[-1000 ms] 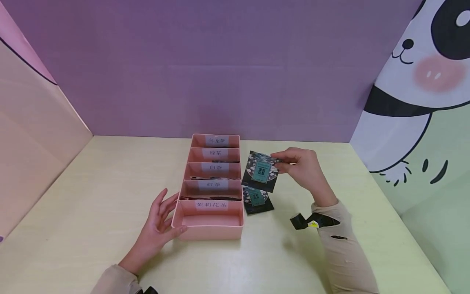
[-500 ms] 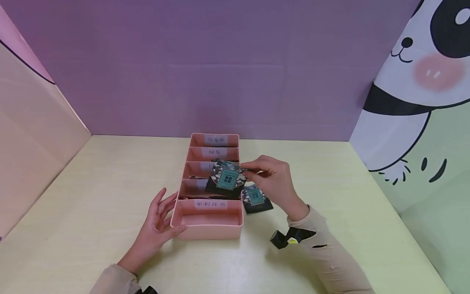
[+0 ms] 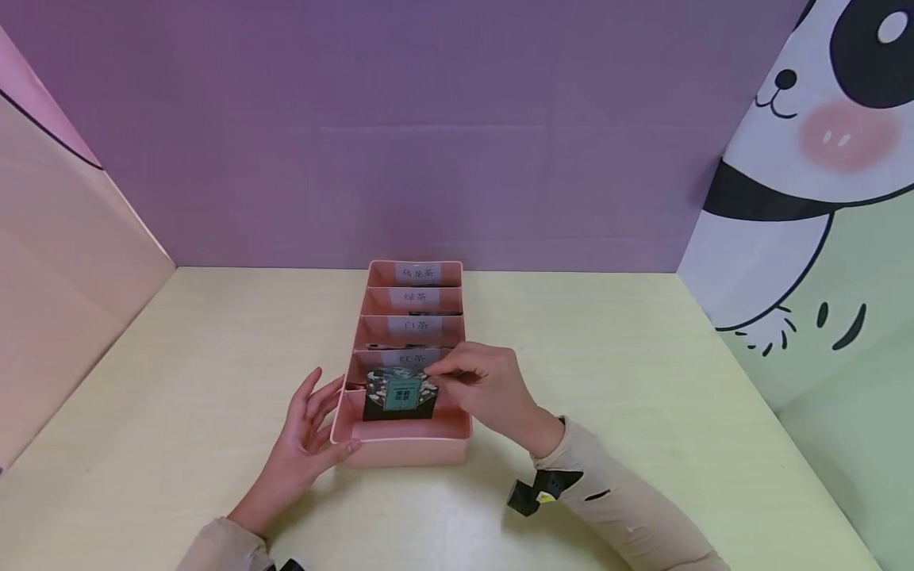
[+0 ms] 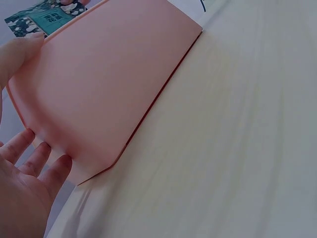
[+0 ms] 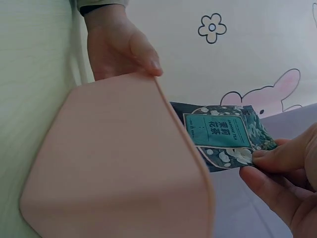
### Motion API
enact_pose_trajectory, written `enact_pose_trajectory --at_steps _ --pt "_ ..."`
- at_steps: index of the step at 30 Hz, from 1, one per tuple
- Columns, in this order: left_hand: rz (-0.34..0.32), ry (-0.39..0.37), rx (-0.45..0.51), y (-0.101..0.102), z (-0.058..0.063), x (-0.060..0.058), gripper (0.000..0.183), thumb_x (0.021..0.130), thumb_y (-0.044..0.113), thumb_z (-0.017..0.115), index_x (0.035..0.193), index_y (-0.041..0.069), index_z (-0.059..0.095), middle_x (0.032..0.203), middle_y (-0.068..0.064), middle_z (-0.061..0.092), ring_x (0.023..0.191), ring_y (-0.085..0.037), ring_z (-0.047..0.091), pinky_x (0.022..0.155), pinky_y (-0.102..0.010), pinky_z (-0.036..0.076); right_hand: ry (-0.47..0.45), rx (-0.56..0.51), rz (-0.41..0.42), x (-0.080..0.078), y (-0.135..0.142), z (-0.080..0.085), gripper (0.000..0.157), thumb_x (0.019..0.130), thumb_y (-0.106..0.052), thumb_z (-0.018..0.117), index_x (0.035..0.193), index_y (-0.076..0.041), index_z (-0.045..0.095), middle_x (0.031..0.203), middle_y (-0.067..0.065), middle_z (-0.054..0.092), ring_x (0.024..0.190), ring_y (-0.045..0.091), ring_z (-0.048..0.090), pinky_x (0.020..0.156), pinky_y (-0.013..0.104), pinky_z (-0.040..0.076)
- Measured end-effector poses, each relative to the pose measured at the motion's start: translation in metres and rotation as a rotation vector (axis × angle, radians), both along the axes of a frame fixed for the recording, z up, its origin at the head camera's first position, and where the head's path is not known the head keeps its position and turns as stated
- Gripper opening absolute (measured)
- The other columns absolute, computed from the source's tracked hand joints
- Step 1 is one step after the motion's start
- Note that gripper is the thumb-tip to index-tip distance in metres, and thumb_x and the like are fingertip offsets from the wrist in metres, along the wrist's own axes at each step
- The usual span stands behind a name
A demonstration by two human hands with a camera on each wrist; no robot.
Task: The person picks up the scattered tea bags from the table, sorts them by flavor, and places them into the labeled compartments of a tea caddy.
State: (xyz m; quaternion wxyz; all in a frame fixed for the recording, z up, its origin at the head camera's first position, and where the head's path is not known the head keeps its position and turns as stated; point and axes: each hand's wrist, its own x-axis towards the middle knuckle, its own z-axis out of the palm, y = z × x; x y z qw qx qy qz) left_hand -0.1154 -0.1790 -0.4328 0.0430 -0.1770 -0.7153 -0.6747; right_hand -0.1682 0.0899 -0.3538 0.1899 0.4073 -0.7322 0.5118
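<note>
My right hand (image 3: pixel 489 388) pinches a dark jasmine tea sachet (image 3: pixel 401 396) with a teal label by its upper right corner, thumb against the fingers. The sachet hangs upright over the front compartment of a long pink divided box (image 3: pixel 410 452), its lower edge inside the opening in the head view. In the right wrist view the sachet (image 5: pixel 218 131) partly disappears behind the box wall. My left hand (image 3: pixel 310 432) holds the box's near left corner, thumb on the front rim and fingertips on the side.
White labels with Chinese writing mark the box's compartments. Dark sachet edges (image 3: pixel 407 346) show in some compartments behind the front one. A purple wall (image 3: pixel 428 135) stands behind the pale table (image 3: pixel 236 341), and a panda-printed panel (image 3: pixel 807 182) stands at the right.
My right hand has carried the sachet left and toward me, from beside the box to over the front compartment. The second sachet on the table is now hidden behind that hand. The left hand stays.
</note>
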Motion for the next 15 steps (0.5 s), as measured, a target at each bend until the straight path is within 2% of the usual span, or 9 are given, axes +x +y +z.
enact_pose_trajectory --at_steps 4,9,11,15 --pt "0.005 -0.003 -0.007 0.000 0.000 0.000 0.102 0.084 -0.013 0.069 0.158 0.006 0.001 0.147 0.011 0.036 0.129 0.007 0.040 0.101 -0.010 0.037 0.059 0.046 0.037 0.002 -0.004 -0.007 0.019 0.078 0.016 0.070 0.086 0.000 0.078 0.078 0.006 0.071 0.065 0.010 0.056 0.052 0.016 0.044" --pt "0.000 -0.006 -0.009 0.000 0.000 0.000 0.102 0.084 -0.014 0.069 0.158 0.009 0.002 0.148 0.010 0.036 0.129 0.007 0.040 0.101 -0.011 0.037 0.125 0.103 0.106 0.005 -0.008 -0.016 0.017 0.077 0.015 0.072 0.085 0.001 0.076 0.079 0.006 0.071 0.071 0.011 0.064 0.061 0.013 0.051" --pt "-0.006 -0.003 0.000 -0.001 -0.001 0.000 0.102 0.084 -0.014 0.068 0.158 0.009 0.002 0.147 0.012 0.036 0.129 0.007 0.040 0.101 -0.011 0.038 0.144 0.128 0.123 0.006 -0.011 -0.020 0.016 0.077 0.015 0.073 0.084 0.001 0.076 0.078 0.006 0.070 0.067 0.010 0.062 0.061 0.011 0.049" --pt "-0.033 0.041 0.038 -0.002 -0.003 -0.001 0.102 0.083 -0.018 0.066 0.158 0.010 0.003 0.147 0.013 0.038 0.130 0.004 0.041 0.101 -0.012 0.039 0.189 0.181 0.144 0.010 -0.016 -0.027 0.016 0.076 0.013 0.073 0.080 -0.002 0.073 0.074 0.003 0.067 0.061 0.006 0.051 0.053 0.008 0.039"
